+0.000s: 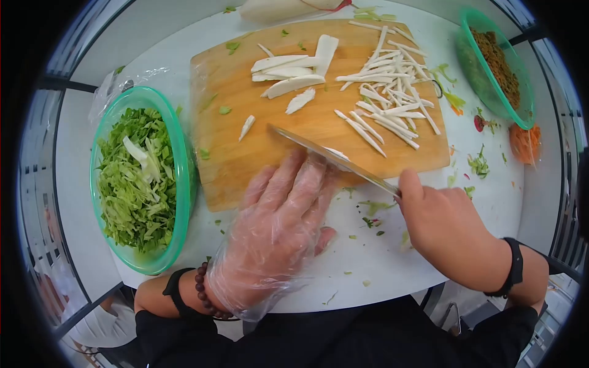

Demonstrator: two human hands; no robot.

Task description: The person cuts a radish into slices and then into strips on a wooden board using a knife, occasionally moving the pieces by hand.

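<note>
Pale panels [80, 119] in dark frames enclose the table [423, 264], whose white, curved top spreads beyond both hands and is littered with green scraps. Ahead of the hands lies a wooden cutting board [230, 150], its near edge under the left fingers. Left of the left hand, a green bowl [181, 205] holds shredded greens [138, 202]; far ahead of the right hand, a second green bowl [471, 76] holds brown crumbly food [494, 56]. A large white root [276, 10], partly out of view, lies past the board. The right hand [451, 230], bare, is closed around the handle of a knife [343, 162], its blade angled over the board. The left hand [276, 221], in clear plastic, is open, fingertips beside the blade. Beyond the fingers lie white slabs [291, 69] and, farther right, thin white strips [392, 92]. Orange shreds [525, 145] sit beyond the right hand.
</note>
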